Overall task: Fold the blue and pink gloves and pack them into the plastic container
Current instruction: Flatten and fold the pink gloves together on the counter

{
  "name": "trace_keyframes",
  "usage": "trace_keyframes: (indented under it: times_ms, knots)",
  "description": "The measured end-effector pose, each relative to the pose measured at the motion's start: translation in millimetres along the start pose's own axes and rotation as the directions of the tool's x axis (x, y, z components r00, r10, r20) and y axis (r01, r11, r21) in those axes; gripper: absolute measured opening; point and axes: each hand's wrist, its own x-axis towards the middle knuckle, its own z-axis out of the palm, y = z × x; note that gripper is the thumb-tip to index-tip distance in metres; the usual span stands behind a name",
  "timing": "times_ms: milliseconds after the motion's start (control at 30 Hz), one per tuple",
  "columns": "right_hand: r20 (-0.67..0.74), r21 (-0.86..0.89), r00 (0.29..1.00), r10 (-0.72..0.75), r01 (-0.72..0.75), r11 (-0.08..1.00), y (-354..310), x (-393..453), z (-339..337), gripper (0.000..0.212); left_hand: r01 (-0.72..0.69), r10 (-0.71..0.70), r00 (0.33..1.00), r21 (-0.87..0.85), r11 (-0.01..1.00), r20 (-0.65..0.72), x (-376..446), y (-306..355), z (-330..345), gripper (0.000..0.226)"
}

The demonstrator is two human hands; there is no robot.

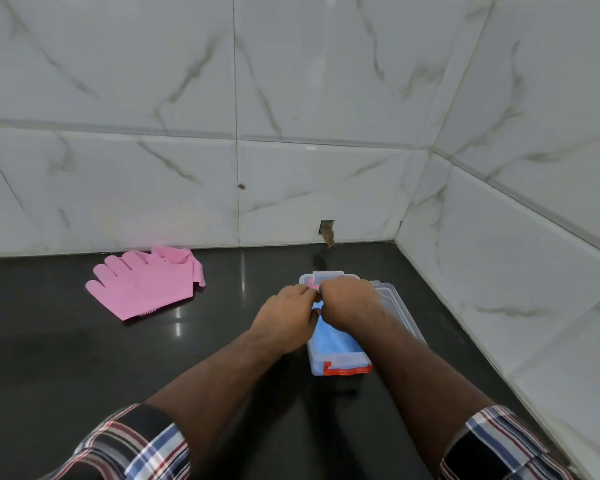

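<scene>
You are partway through the packing, by the look of it. The plastic container (340, 362) sits on the dark counter (84, 368), close to the corner where the two tiled walls meet, and blue glove material (329, 337) already lies folded inside it, filling the end nearer to you. A small edge of pink (314, 287) shows at the far end of the container, right between your hands, so a pink glove seems to be going in on top of or beside the blue.

Your left hand (284, 313) and right hand (349, 301) are both over the far half of the container, knuckles up and touching each other. The fingers of both are curled down into the box and appear to be gripping or tucking the glove material there, though the fingertips themselves are hidden, so the exact hold cannot be made out.

Well to the left of the container, near the back wall, pink gloves (142, 284) lie flat and unfolded on the counter, fingers spread; it looks like more than one piece overlapping, but the count is unclear. A clear lid (400, 306) rests just to the right of the container.

So what remains for you, I judge: seat what is under your hands, then fold the pink gloves on the left and pack them in too.
</scene>
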Motion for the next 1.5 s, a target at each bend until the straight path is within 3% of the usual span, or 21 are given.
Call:
trace_keyframes:
  times_ms: [167,367,567,733,1000,1200,1300,1400,1500]
  knots:
    - [-0.028,0.305,0.999,0.042,-0.031,0.952,-61,11,-21,0.022,0.139,-0.143,0.988,-0.077,0.987,-0.057,-26,-43,-28,0.024]
    - [0.063,0.427,0.997,-0.036,0.006,0.904,-150,12,-1,0.024,0.309,-0.309,0.951,0.033,0.951,-0.013,-86,-115,-44,0.035]
    - [0.143,0.599,0.989,-0.030,-0.062,0.798,-202,31,14,0.022,0.524,-0.522,0.851,0.025,0.851,-0.065,-125,-188,-70,0.039]
    - [0.184,0.680,0.983,-0.006,-0.123,0.723,-226,42,22,0.021,0.669,-0.670,0.737,-0.041,0.742,-0.089,-136,-235,-86,0.027]
    - [0.199,0.721,0.979,-0.042,-0.118,0.683,-229,54,26,0.014,0.724,-0.747,0.664,-0.228,0.651,-0.026,-116,-257,-75,0.034]
    - [0.182,0.792,0.981,-0.073,-0.103,0.602,-208,53,28,0.017,0.759,-0.819,0.574,-0.381,0.529,0.006,-95,-260,-82,0.035]
    - [0.120,0.826,0.992,-0.041,-0.077,0.559,-200,55,20,0.019,0.706,-0.773,0.618,-0.330,0.626,-0.143,-85,-251,-97,0.039]
    - [-0.069,0.818,0.997,0.019,0.046,0.573,-197,64,4,0.031,0.513,-0.540,0.778,-0.171,0.841,-0.323,-77,-239,-118,0.042]
    - [-0.286,0.741,0.958,-0.036,0.245,0.626,-198,80,-12,0.050,0.312,-0.371,0.902,-0.262,0.913,-0.219,-78,-232,-130,0.039]
